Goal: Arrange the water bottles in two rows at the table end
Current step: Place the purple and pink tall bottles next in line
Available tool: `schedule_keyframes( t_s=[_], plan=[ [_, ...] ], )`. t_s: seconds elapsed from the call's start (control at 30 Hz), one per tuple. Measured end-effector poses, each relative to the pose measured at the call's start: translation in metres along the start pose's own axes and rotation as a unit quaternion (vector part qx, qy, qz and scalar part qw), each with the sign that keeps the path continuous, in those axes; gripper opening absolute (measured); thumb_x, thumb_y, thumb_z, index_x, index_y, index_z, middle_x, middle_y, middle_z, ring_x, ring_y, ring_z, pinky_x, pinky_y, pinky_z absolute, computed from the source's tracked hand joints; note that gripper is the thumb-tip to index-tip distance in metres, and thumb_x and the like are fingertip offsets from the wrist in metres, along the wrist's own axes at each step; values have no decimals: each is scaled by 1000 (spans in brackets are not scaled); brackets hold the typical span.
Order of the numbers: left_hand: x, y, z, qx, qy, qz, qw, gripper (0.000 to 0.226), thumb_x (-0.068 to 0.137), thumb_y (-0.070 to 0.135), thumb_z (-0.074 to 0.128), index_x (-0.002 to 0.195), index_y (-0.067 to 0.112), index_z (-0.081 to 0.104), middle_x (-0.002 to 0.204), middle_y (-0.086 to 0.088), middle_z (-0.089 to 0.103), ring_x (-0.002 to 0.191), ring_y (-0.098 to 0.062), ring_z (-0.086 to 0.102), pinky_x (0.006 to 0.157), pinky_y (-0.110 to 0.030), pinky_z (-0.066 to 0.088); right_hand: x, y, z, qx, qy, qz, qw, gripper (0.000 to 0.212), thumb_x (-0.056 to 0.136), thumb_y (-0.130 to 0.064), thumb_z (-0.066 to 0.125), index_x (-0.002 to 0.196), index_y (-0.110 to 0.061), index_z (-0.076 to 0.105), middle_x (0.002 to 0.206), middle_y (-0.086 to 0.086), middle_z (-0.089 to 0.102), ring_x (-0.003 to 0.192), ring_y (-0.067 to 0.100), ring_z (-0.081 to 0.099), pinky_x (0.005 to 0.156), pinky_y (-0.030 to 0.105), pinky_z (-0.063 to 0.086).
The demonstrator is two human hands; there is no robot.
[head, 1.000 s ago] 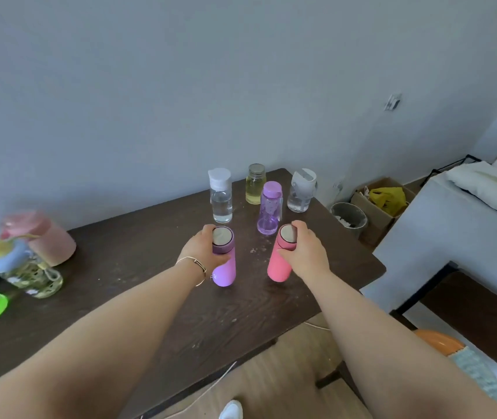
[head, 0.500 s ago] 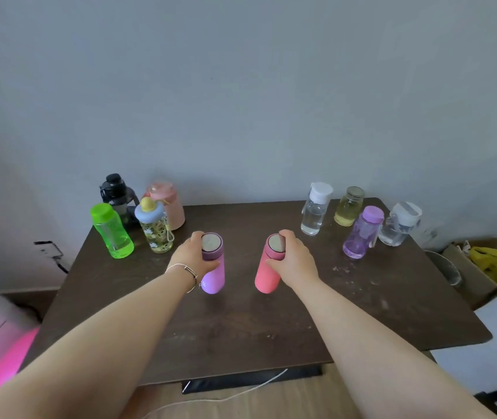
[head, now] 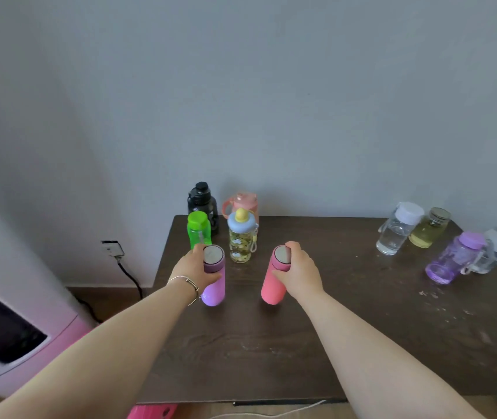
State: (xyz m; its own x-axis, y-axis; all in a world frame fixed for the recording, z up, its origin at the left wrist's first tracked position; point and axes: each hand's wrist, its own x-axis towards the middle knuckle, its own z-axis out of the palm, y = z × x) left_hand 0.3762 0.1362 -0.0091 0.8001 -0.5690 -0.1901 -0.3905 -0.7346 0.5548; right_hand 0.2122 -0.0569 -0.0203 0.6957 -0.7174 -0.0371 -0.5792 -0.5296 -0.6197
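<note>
My left hand (head: 195,267) grips a purple bottle (head: 214,282) with a metal cap, held just in front of a green bottle (head: 199,229). My right hand (head: 300,272) grips a pink bottle (head: 275,281) with the same kind of cap. Both stand upright near the left end of the dark table (head: 271,343). Behind them stand a yellow-patterned bottle with a blue lid (head: 241,237), a black bottle (head: 203,201) and a salmon bottle (head: 245,202). At the right end are a clear bottle (head: 397,229), a yellow jar (head: 428,228), a violet bottle (head: 452,258) and a clear cup (head: 496,251).
A grey wall runs behind the table. A wall socket (head: 112,247) with a black cable sits left of the table. A white and pink appliance (head: 5,334) stands at the lower left. A white cord (head: 271,411) lies on the floor under the front edge.
Both hands have carried the purple and pink bottles leftward, from beside the right-hand group to the left-hand group. My view has swung left with them.
</note>
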Motion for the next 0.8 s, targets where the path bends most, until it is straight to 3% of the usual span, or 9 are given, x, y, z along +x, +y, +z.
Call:
schedule_keyframes(
  t_s=[0.3,0.8],
  plan=[
    [26,-53,-20,-14,-6,-25,1000,74,87,26,84,148,12,45,135,-15,66,122,-37,64,98,-39,53,18,-45,51,-8,-18,-12,1000,64,82,-28,78,135,-25,43,122,4,57,110,25,60,85,41,56],
    [68,-44,-10,-3,-26,-16,1000,75,88,27,85,149,11,43,136,-16,65,123,-36,64,102,-42,54,55,-63,78,-36,-55,-56,996,58,83,-25,76,132,-22,46,119,7,56,108,30,59,85,40,52]
  ],
)
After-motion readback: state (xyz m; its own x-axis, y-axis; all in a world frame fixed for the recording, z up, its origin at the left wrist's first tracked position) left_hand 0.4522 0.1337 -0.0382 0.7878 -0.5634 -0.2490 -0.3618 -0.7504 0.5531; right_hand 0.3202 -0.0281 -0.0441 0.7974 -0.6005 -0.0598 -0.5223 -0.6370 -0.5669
